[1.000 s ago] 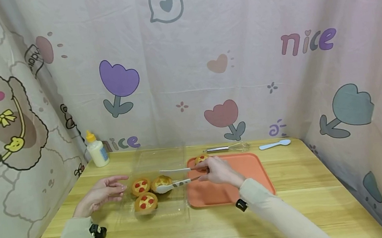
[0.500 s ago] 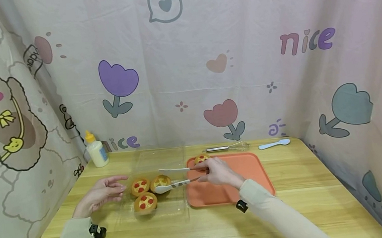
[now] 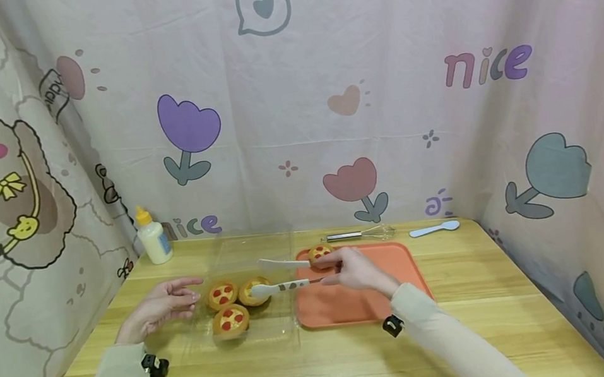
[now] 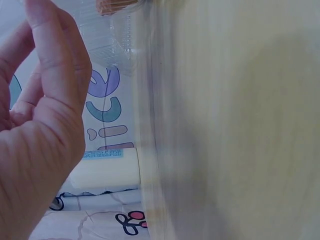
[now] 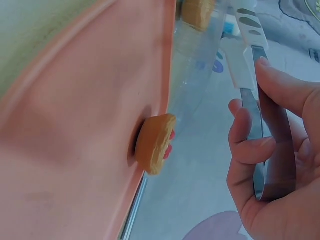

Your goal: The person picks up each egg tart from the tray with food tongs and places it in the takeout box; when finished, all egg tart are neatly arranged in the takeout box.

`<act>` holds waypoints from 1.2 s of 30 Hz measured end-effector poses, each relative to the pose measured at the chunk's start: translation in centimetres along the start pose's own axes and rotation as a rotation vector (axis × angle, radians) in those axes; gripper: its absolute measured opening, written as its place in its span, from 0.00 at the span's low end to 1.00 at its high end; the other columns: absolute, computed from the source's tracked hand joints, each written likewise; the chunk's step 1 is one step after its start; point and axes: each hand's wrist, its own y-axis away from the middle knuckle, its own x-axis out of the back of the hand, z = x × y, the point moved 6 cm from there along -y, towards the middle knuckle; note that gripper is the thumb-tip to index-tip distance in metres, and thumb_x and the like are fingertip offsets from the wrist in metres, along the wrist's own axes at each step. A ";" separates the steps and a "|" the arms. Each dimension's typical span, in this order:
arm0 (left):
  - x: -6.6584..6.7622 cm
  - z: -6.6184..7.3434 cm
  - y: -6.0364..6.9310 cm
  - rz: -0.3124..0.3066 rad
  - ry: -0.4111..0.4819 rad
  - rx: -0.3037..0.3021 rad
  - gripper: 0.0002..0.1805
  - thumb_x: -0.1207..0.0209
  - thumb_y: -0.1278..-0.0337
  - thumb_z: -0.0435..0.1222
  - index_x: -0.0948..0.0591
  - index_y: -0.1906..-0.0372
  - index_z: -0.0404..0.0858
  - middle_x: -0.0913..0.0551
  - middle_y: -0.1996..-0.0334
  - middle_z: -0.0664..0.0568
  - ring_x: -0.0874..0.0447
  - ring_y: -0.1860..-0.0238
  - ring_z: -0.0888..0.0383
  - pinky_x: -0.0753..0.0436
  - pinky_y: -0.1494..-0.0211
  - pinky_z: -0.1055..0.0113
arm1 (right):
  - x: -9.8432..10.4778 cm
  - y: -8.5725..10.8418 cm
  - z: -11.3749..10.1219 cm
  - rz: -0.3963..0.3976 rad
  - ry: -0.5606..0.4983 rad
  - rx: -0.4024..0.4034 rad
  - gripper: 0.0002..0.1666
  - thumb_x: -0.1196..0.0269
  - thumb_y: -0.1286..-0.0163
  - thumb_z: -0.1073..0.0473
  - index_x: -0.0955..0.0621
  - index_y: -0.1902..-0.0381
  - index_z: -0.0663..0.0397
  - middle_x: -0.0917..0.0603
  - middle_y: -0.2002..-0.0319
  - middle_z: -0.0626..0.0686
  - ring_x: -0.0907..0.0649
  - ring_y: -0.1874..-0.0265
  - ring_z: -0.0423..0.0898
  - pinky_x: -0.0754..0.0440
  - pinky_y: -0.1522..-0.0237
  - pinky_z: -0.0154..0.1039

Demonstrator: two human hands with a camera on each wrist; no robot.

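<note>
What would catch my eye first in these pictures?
Probably the bright orange tray on the table, with one small tart near its far left corner. Then the tongs in the right hand, spread open and pointing toward three more tarts in a clear box to the tray's left.

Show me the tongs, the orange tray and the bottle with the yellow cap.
Tongs [image 5: 276, 117]: right wrist view, on the metal band.
Orange tray [image 3: 346, 304]: head view, on its bare surface.
Bottle [image 3: 156, 244]: head view, on its pale body.

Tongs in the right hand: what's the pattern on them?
The tongs have grey-brown ovals on one white end, clearest in the right wrist view.
</note>
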 end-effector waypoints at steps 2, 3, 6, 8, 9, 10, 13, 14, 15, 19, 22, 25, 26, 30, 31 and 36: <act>0.0 0.0 -0.1 -0.002 -0.002 -0.003 0.25 0.44 0.34 0.28 0.32 0.33 0.30 0.17 0.61 0.47 0.15 0.65 0.59 0.11 0.57 0.65 | 0.3 0.2 0.4 0.005 -0.016 -0.007 0.26 0.29 0.38 0.56 0.18 0.41 0.47 0.13 0.52 0.52 0.28 0.79 0.39 0.30 0.79 0.30; 0.0 0.0 -0.1 -0.002 -0.002 -0.004 0.26 0.44 0.34 0.28 0.32 0.33 0.30 0.17 0.62 0.47 0.15 0.65 0.59 0.11 0.57 0.65 | 0.5 0.4 0.5 0.008 -0.023 -0.008 0.26 0.29 0.38 0.57 0.18 0.41 0.47 0.13 0.52 0.53 0.28 0.79 0.39 0.30 0.80 0.30; 0.1 -0.1 -0.1 -0.005 -0.001 -0.004 0.26 0.44 0.34 0.28 0.33 0.32 0.30 0.17 0.61 0.47 0.15 0.64 0.58 0.11 0.56 0.65 | 1.0 0.9 1.1 0.013 -0.041 -0.017 0.26 0.30 0.38 0.56 0.19 0.40 0.47 0.13 0.59 0.52 0.28 0.79 0.39 0.30 0.80 0.30; 0.1 -0.3 0.0 -0.006 0.003 0.001 0.27 0.44 0.34 0.28 0.34 0.32 0.29 0.17 0.61 0.47 0.14 0.64 0.58 0.11 0.56 0.65 | 1.3 1.3 1.7 0.020 -0.051 -0.037 0.26 0.30 0.38 0.54 0.19 0.40 0.45 0.16 0.67 0.50 0.28 0.79 0.38 0.31 0.80 0.29; 0.1 -0.4 0.1 -0.007 0.007 0.002 0.27 0.44 0.34 0.28 0.34 0.32 0.29 0.16 0.61 0.47 0.14 0.64 0.58 0.11 0.56 0.64 | 1.5 1.5 2.0 0.024 -0.055 -0.045 0.27 0.30 0.38 0.53 0.19 0.40 0.44 0.17 0.70 0.49 0.28 0.79 0.38 0.30 0.80 0.29; 0.1 -0.5 0.1 -0.010 0.010 0.004 0.28 0.44 0.34 0.28 0.35 0.31 0.29 0.16 0.61 0.47 0.15 0.64 0.58 0.11 0.56 0.64 | 1.7 1.7 2.2 0.030 -0.062 -0.051 0.27 0.30 0.38 0.52 0.19 0.40 0.44 0.16 0.68 0.48 0.29 0.80 0.37 0.29 0.79 0.29; 0.1 -0.6 0.3 -0.011 0.018 0.005 0.28 0.44 0.34 0.27 0.35 0.31 0.29 0.16 0.62 0.47 0.15 0.65 0.59 0.11 0.56 0.64 | 2.3 2.1 2.8 0.051 -0.078 -0.053 0.28 0.30 0.38 0.51 0.19 0.39 0.42 0.13 0.58 0.46 0.31 0.82 0.37 0.30 0.79 0.29; 0.2 -0.6 0.4 -0.010 0.020 0.005 0.28 0.45 0.34 0.27 0.35 0.31 0.29 0.16 0.62 0.48 0.15 0.65 0.59 0.11 0.56 0.64 | 2.5 2.2 3.0 0.054 -0.088 -0.050 0.28 0.30 0.37 0.51 0.20 0.39 0.42 0.14 0.53 0.46 0.32 0.83 0.37 0.30 0.79 0.29; 0.2 -0.6 0.4 -0.009 0.020 0.006 0.28 0.44 0.34 0.27 0.35 0.32 0.29 0.16 0.62 0.48 0.15 0.65 0.59 0.11 0.56 0.64 | 2.7 2.3 3.1 0.057 -0.098 -0.051 0.28 0.30 0.37 0.52 0.20 0.39 0.42 0.14 0.49 0.46 0.32 0.83 0.37 0.30 0.79 0.29; 0.2 -0.4 0.2 -0.002 0.017 0.009 0.28 0.44 0.35 0.27 0.35 0.32 0.29 0.16 0.62 0.48 0.14 0.64 0.58 0.11 0.56 0.65 | 3.6 2.7 3.9 0.090 -0.107 -0.070 0.26 0.30 0.37 0.55 0.19 0.40 0.43 0.16 0.44 0.50 0.34 0.84 0.38 0.32 0.80 0.29; 0.2 -0.3 -0.1 0.000 0.017 0.013 0.29 0.43 0.35 0.28 0.36 0.31 0.29 0.16 0.61 0.47 0.15 0.64 0.58 0.11 0.57 0.65 | 4.3 3.0 4.6 0.130 -0.081 -0.107 0.26 0.29 0.39 0.55 0.18 0.42 0.42 0.15 0.46 0.52 0.33 0.83 0.38 0.33 0.80 0.29; 0.2 -0.2 -0.3 -0.005 0.023 0.019 0.29 0.44 0.35 0.27 0.36 0.31 0.29 0.16 0.60 0.46 0.15 0.64 0.58 0.11 0.57 0.65 | 4.7 3.3 5.3 0.149 -0.073 -0.133 0.26 0.28 0.40 0.54 0.17 0.43 0.40 0.15 0.46 0.52 0.32 0.81 0.39 0.33 0.79 0.30; 0.3 -0.2 -0.3 -0.006 0.025 0.018 0.29 0.44 0.35 0.27 0.36 0.31 0.29 0.16 0.60 0.46 0.14 0.64 0.57 0.11 0.56 0.65 | 4.8 3.5 5.6 0.152 -0.071 -0.143 0.26 0.28 0.40 0.53 0.17 0.43 0.40 0.15 0.46 0.52 0.31 0.81 0.39 0.33 0.79 0.30; 0.3 -0.1 -0.2 -0.009 0.023 0.012 0.27 0.44 0.35 0.27 0.33 0.32 0.31 0.16 0.59 0.46 0.14 0.63 0.56 0.11 0.55 0.65 | 5.2 3.8 6.7 0.153 -0.090 -0.169 0.26 0.28 0.40 0.53 0.18 0.42 0.40 0.15 0.45 0.53 0.32 0.80 0.39 0.34 0.79 0.31; 0.3 -0.1 -0.1 -0.007 0.021 0.010 0.27 0.44 0.35 0.27 0.33 0.32 0.31 0.16 0.60 0.46 0.14 0.63 0.56 0.11 0.55 0.65 | 5.3 3.9 6.9 0.154 -0.098 -0.171 0.27 0.28 0.40 0.53 0.18 0.41 0.42 0.16 0.44 0.55 0.32 0.80 0.40 0.34 0.80 0.31; 0.3 -0.2 -0.1 0.000 0.002 0.010 0.28 0.44 0.34 0.28 0.35 0.31 0.29 0.16 0.60 0.46 0.14 0.63 0.57 0.11 0.55 0.64 | 5.8 4.5 7.9 0.173 -0.104 -0.164 0.29 0.28 0.41 0.56 0.19 0.41 0.49 0.16 0.44 0.58 0.29 0.78 0.40 0.30 0.77 0.30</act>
